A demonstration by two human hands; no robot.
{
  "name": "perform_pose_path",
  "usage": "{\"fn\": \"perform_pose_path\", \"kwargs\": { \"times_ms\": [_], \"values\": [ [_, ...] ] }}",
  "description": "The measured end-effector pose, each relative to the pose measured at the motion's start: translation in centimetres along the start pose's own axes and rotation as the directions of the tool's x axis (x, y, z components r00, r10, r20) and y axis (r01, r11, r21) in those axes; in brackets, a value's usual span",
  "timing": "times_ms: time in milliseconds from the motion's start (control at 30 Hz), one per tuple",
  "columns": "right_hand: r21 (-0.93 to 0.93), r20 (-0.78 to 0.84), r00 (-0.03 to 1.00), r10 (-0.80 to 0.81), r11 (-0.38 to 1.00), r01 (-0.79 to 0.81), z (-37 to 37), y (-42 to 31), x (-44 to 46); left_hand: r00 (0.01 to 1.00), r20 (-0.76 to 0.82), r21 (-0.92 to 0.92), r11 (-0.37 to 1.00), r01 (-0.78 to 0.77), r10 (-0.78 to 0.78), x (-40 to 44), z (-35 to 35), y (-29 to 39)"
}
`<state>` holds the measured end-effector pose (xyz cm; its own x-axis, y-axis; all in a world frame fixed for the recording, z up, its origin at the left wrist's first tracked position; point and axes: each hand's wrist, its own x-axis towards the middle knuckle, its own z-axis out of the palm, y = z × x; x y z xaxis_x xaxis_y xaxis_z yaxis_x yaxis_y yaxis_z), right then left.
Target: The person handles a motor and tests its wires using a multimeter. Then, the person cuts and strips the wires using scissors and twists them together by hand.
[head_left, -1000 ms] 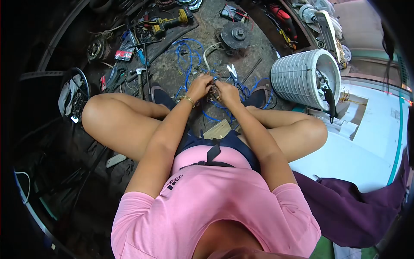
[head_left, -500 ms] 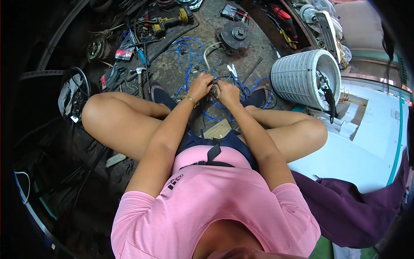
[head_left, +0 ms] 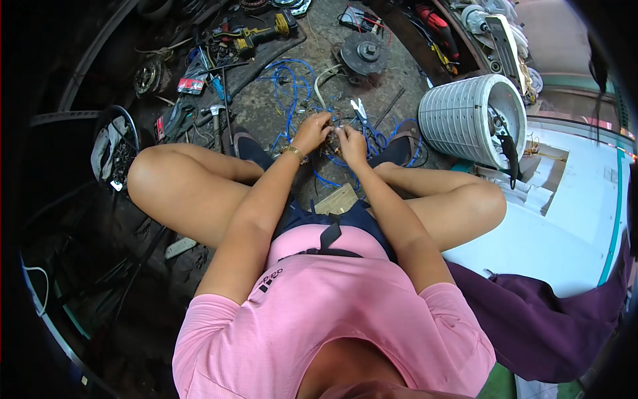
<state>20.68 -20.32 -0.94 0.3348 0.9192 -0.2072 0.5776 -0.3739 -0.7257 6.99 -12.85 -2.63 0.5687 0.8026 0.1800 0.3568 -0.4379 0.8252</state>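
Observation:
Between my feet, my left hand (head_left: 311, 133) has its fingers closed on something small that I cannot make out. Close beside it, my right hand (head_left: 352, 144) pinches at the same spot, and its grip is too small to name. Blue wire (head_left: 290, 100) lies in loops on the floor ahead of and around both hands. A pale cable (head_left: 316, 85) runs from near my left hand toward a dark round metal part (head_left: 363, 54). Scissors with bright blades (head_left: 359, 109) lie just beyond my right hand.
A white perforated drum (head_left: 452, 120) lies on its side at the right. A yellow cordless tool (head_left: 264, 33), a hammer (head_left: 215, 113) and a dark hose (head_left: 266, 66) are at the upper left. A wooden piece (head_left: 334, 200) lies between my legs, and a white panel (head_left: 571, 219) is at the right.
My right hand has shifted slightly right, so a small gap shows between the fingertips of both hands. My left hand stays almost in place, its fingers slightly turned.

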Motion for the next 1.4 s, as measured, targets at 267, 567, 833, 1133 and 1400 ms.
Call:
{"fn": "perform_pose_path", "kwargs": {
  "times_ms": [267,567,833,1133,1400],
  "values": [
    [-0.403,0.015,0.898,-0.441,0.819,0.409,-0.2,0.3,0.1,0.984,0.081,-0.158,0.972,0.172,-0.161,0.6,-0.7,-0.1],
    [-0.377,-0.008,0.82,-0.573,0.761,0.528,-0.1,0.5,1.0,0.994,0.083,-0.099,0.992,0.08,-0.072,0.4,-0.1,-1.9],
    [-0.01,0.099,0.993,-0.058,0.998,0.059,1.4,2.2,2.6,0.99,0.137,0.026,1.0,0.017,-0.02,0.0,-0.8,-1.7],
    [0.163,0.329,0.941,0.078,0.977,-0.138,0.1,2.2,2.5,0.993,-0.004,-0.073,0.99,0.119,-0.12,-0.5,0.5,-1.0],
    [0.033,0.068,0.955,-0.29,0.957,0.288,0.1,1.8,3.5,0.972,0.004,-0.131,0.964,0.233,-0.234,-0.3,0.8,-0.7]
  ]
}}
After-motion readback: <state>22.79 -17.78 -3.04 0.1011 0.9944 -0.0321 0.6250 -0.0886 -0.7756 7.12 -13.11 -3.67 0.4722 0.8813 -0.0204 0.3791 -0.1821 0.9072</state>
